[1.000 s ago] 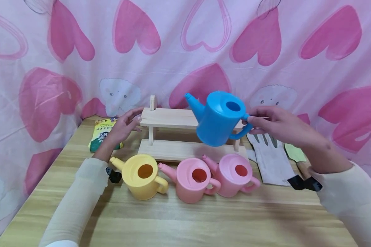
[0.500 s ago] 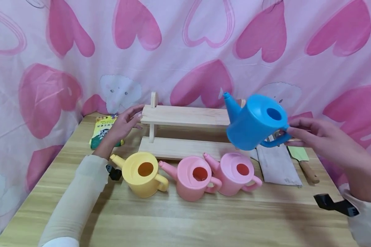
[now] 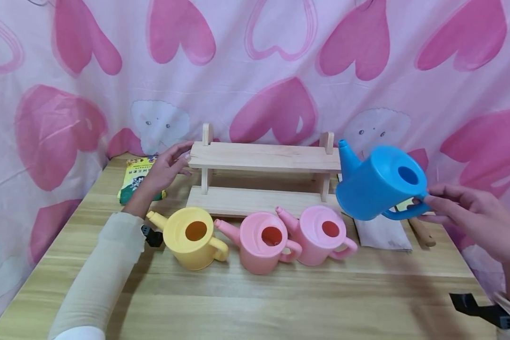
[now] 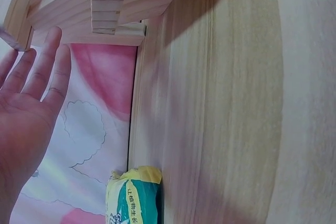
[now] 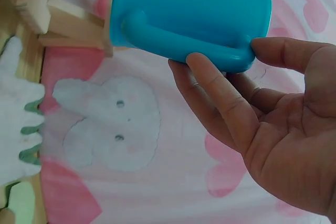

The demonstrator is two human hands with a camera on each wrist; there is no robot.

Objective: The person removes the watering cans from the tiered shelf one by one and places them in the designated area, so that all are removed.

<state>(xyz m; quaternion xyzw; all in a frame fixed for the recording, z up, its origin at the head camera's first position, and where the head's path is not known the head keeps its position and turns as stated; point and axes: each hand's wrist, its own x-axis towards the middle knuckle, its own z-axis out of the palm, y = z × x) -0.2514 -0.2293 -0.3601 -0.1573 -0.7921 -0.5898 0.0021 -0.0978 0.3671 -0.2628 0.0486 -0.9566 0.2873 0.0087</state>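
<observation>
My right hand [image 3: 478, 215] pinches the handle of a blue watering can [image 3: 380, 184], held in the air right of a two-tier wooden shelf [image 3: 263, 157], its spout tilted up to the left. In the right wrist view, thumb and fingertips grip the handle of the blue can [image 5: 194, 14]. At the shelf's left end, my left hand [image 3: 165, 171] touches the upper board; the left wrist view shows its fingers [image 4: 46, 69] extended against the wood. In front of the shelf stand a yellow watering can [image 3: 191, 238], a coral-pink one [image 3: 261, 243] and a lighter pink one [image 3: 320, 236].
A yellow-green bag [image 3: 137, 178] lies on the table behind my left forearm. Behind the blue can are a whitish glove [image 3: 382, 232] and a wooden-handled tool [image 3: 422, 232], both partly hidden. A pink heart-patterned curtain [image 3: 276, 28] hangs behind the table [image 3: 246, 302].
The blue watering can has moved with my right hand from in front of the shelf to the right and slightly down. My left hand has stayed at the shelf's left end.
</observation>
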